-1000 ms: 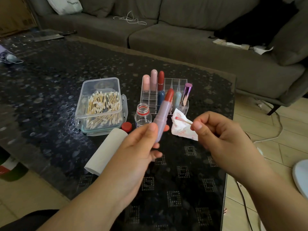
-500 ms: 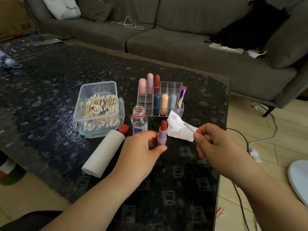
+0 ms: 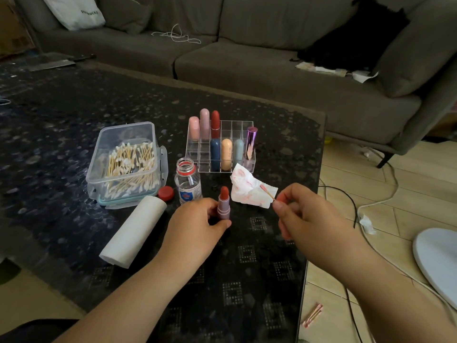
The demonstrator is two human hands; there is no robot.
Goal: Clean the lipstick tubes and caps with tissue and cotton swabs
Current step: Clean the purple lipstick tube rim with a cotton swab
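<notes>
My left hand (image 3: 197, 224) grips an uncapped mauve lipstick tube (image 3: 224, 205) with a red bullet, standing upright on the dark table (image 3: 61, 134). My right hand (image 3: 306, 216) pinches a cotton swab (image 3: 267, 192) with a pink-stained tip, held over a lipstick-stained tissue (image 3: 249, 189). Behind them a clear organiser (image 3: 237, 134) holds several capped lipsticks. An open plastic box (image 3: 123, 157) of cotton swabs sits to the left, with a tissue roll (image 3: 134, 229) lying in front of it.
A small open bottle (image 3: 187, 181) and its red cap (image 3: 165, 193) stand between the box and the lipstick. A grey sofa (image 3: 247, 58) runs behind the table. Cables (image 3: 371, 204), used swabs (image 3: 312, 315) and a white round object (image 3: 437, 261) lie on the floor at right.
My left hand has lowered the lipstick from mid-air and stood it upright on the table. My right hand with the swab has dropped lower too.
</notes>
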